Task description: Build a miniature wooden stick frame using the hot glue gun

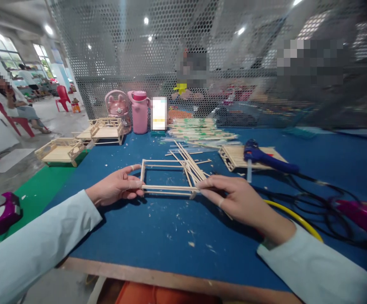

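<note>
A rectangular frame of thin wooden sticks [166, 175] lies on the blue table [158, 228] in front of me. My left hand [116, 187] pinches the frame's left end, thumb and fingers closed on it. My right hand [234, 198] grips the frame's right end, where a bundle of loose sticks [191, 164] lies slanted across it. Both sleeves are pale blue.
A blue glue gun [265, 158] rests on a flat stick panel [237, 156] to the right, with black cables and a yellow hose [297, 217] near my right wrist. Stick piles, a pink bottle [140, 112], a pink fan and finished stick benches [107, 131] stand behind. People sit beyond the mesh screen.
</note>
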Motion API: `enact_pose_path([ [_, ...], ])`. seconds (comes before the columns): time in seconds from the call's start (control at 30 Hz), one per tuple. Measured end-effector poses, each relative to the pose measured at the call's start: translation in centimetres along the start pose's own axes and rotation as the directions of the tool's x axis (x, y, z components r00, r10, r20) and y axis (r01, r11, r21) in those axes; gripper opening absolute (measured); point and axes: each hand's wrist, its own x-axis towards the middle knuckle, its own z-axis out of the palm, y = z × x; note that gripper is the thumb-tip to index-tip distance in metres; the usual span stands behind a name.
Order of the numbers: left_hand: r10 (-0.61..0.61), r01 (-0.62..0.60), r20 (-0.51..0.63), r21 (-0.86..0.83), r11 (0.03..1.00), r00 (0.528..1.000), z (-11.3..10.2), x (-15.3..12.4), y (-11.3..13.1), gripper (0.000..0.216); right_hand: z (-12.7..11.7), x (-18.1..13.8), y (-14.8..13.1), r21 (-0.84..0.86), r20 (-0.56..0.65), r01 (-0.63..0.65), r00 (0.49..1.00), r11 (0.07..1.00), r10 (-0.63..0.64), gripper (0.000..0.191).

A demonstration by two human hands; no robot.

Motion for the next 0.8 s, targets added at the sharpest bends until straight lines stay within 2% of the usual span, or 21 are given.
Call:
enact_pose_path([
  [0.27, -0.004, 0.006, -0.033, 0.055, 0.998, 0.999, 0.2, 0.1, -0.1, 0.071, 0.0, 0.1, -0.6, 0.014, 0.004, -0.019, 1.0, 1.0, 0.019, 0.015],
  [0.33, 0.014, 0.001, -0.092, 0.161, 0.987, 0.996, 0.1, 0.1, -0.2, 0.061, -0.1, 0.1, -0.6, 0.01, -0.032, -0.02, 0.999, 1.0, 0.02, 0.015],
  [0.37, 0.064, -0.023, -0.154, 0.251, 0.968, 0.986, 0.0, 0.1, -0.2, 0.055, -0.1, 0.1, -0.6, 0.004, -0.061, -0.023, 0.998, 1.0, 0.023, 0.015],
  [0.4, 0.168, -0.07, -0.237, 0.372, 0.926, 0.957, 0.0, 0.0, -0.1, 0.049, -0.1, 0.1, -0.6, -0.007, -0.094, -0.027, 0.995, 1.0, 0.026, 0.015],
  [0.43, 0.332, -0.13, -0.316, 0.52, 0.844, 0.889, 0.1, -0.1, 0.0, 0.045, -0.2, 0.1, -0.6, -0.022, -0.131, -0.027, 0.991, 0.999, 0.024, 0.014],
  [0.47, 0.532, -0.186, -0.344, 0.68, 0.71, 0.774, 0.3, -0.2, 0.1, 0.043, -0.2, 0.1, -0.7, -0.043, -0.168, -0.021, 0.986, 0.999, 0.014, 0.013],
  [0.5, 0.717, -0.221, -0.283, 0.824, 0.522, 0.637, 0.8, -0.3, 0.4, 0.041, -0.3, 0.2, -0.8, -0.067, -0.201, -0.006, 0.98, 0.998, -0.007, 0.013],
  [0.53, 0.841, -0.234, -0.145, 0.923, 0.304, 0.521, 1.5, -0.4, 0.7, 0.038, -0.2, 0.2, -1.0, -0.092, -0.226, 0.016, 0.973, 0.996, -0.037, 0.013],
  [0.57, 0.894, -0.236, 0.028, 0.968, 0.089, 0.448, 2.4, -0.5, 0.9, 0.036, -0.2, 0.2, -1.3, -0.117, -0.244, 0.044, 0.967, 0.992, -0.072, 0.013],
  [0.6, 0.856, -0.268, 0.218, 0.959, -0.097, 0.469, 3.5, -0.5, 1.1, 0.032, -0.1, 0.2, -1.6, -0.141, -0.254, 0.076, 0.961, 0.987, -0.11, 0.014],
  [0.63, 0.781, -0.287, 0.35, 0.931, -0.228, 0.517, 4.7, -0.5, 1.3, 0.029, 0.1, 0.2, -1.9, -0.164, -0.261, 0.11, 0.954, 0.98, -0.151, 0.015],
  [0.67, 0.71, -0.287, 0.412, 0.911, -0.298, 0.572, 5.9, -0.3, 1.3, 0.027, 0.2, 0.3, -2.2, -0.188, -0.267, 0.142, 0.945, 0.972, -0.19, 0.015],
  [0.73, 0.586, -0.315, 0.452, 0.891, -0.326, 0.673, 7.9, 0.1, 1.0, 0.025, 0.6, 0.3, -2.6, -0.235, -0.283, 0.193, 0.924, 0.953, -0.257, 0.016],
  [0.8, 0.515, -0.317, 0.432, 0.9, -0.299, 0.74, 9.1, 0.7, 0.5, 0.023, 1.0, 0.2, -2.8, -0.271, -0.295, 0.225, 0.906, 0.936, -0.303, 0.016],
])
